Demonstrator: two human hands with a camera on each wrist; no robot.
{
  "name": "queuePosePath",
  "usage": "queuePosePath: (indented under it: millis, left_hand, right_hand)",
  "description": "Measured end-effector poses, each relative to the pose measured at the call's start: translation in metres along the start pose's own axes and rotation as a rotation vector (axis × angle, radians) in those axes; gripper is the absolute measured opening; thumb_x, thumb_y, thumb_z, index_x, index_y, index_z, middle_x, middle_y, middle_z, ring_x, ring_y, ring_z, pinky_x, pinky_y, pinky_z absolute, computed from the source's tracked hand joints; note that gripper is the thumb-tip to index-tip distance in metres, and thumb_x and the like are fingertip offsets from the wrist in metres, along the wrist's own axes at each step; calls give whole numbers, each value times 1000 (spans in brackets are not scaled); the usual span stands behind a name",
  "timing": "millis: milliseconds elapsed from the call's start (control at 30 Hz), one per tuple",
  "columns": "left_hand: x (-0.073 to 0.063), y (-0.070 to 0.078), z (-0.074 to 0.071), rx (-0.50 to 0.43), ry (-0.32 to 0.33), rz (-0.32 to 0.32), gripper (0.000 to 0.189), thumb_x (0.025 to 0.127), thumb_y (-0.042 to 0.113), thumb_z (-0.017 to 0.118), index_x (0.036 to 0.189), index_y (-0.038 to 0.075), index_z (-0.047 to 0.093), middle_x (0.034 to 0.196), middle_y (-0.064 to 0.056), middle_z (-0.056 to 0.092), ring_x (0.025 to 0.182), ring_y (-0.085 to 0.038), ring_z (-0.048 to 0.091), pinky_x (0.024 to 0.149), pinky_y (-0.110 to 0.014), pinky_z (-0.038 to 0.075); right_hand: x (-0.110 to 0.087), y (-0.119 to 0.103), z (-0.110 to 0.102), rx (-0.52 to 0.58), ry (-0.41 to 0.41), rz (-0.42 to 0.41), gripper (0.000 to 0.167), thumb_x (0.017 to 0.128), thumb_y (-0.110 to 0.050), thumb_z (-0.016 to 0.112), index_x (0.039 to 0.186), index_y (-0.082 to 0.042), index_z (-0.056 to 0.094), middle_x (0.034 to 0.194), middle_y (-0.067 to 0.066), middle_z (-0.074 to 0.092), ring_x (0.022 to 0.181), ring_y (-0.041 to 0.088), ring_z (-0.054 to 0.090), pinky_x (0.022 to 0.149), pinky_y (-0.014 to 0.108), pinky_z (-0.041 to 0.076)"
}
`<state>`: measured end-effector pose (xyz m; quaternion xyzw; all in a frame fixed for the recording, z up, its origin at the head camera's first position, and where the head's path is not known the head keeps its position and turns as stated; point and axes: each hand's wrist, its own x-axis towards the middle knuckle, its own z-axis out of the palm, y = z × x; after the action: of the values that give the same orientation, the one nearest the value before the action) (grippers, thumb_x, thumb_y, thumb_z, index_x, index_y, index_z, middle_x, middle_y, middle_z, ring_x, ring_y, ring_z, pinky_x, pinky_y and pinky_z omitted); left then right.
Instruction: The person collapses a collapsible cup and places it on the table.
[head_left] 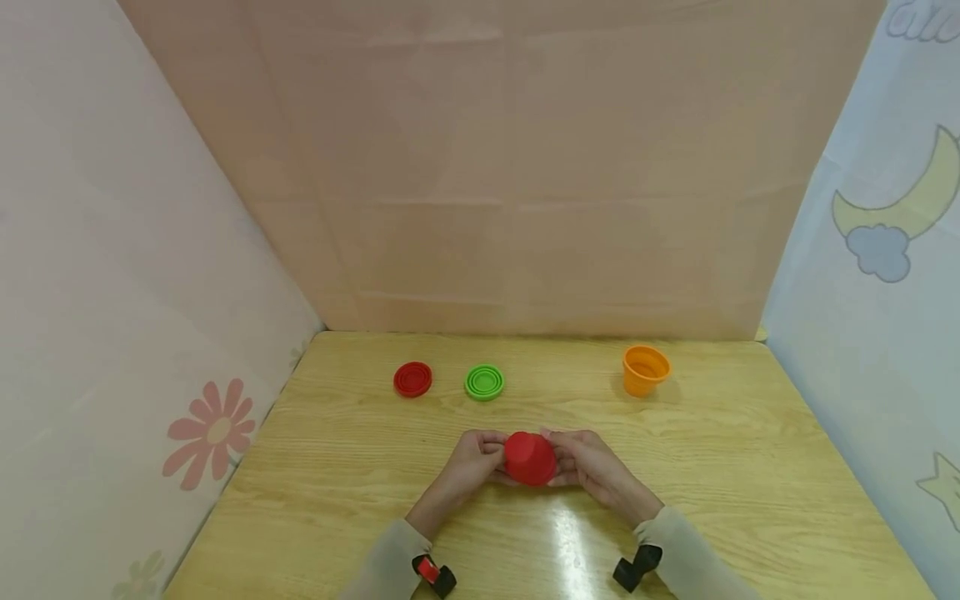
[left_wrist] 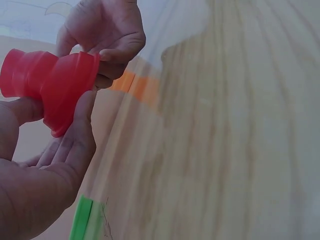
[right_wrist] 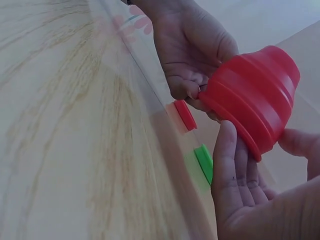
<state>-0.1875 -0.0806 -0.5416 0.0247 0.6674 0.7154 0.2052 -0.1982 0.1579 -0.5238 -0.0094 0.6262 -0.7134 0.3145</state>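
Observation:
Both hands grip a red collapsible silicone cup (head_left: 529, 458) above the front middle of the table. The cup is unfolded and tilted, with its narrow base towards the head camera and its wide rim facing away. My left hand (head_left: 472, 458) has its thumb on the ringed wall and fingers at the rim. On the opposite side, my right hand (head_left: 592, 467) holds it the same way. In the left wrist view the cup wall (left_wrist: 60, 75) looks bent inward near the left thumb; the right wrist view shows its stepped rings (right_wrist: 255, 95). The cup's inside is hidden.
Farther back on the table (head_left: 360, 467) lie a flattened red cup (head_left: 412, 379) and a flattened green cup (head_left: 484, 382). An unfolded orange cup (head_left: 645, 371) stands upright at the back right. Upright panels enclose the table's back, left and right.

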Motion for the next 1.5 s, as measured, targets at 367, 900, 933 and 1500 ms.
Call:
queuePosePath:
  millis: [367,900,933,1500]
  left_hand:
    - [-1,0,9,-46,46,12,25,103,1,53,118,-14,66,104,-25,78,81,-18,77,71,-38,68]
    - [-6,8,13,-241,-109,-27,53,99,6,68,147,-8,51,137,-23,68,107,-20,74,90,-31,65]
    - [-6,7,14,-240,-108,-22,53,98,5,68,146,-8,51,134,-22,69,105,-19,74,89,-31,65]
    - [2,15,11,66,148,22,43,89,3,71,131,-7,66,108,-13,72,88,-11,70,78,-28,65]
  right_hand:
    - [1,-1,3,-74,67,-44,24,104,-15,57,105,0,76,89,-3,77,75,13,71,71,28,64]
    - [2,-2,3,-143,253,-117,27,108,-10,52,110,9,71,84,-5,70,74,10,62,66,24,58]
    - [2,-1,4,-148,266,-118,27,108,-9,51,109,9,70,85,-4,70,74,11,62,66,24,57]
    - [-2,-4,-5,31,-56,-96,30,103,-17,68,124,4,63,109,1,77,98,17,76,93,40,65]
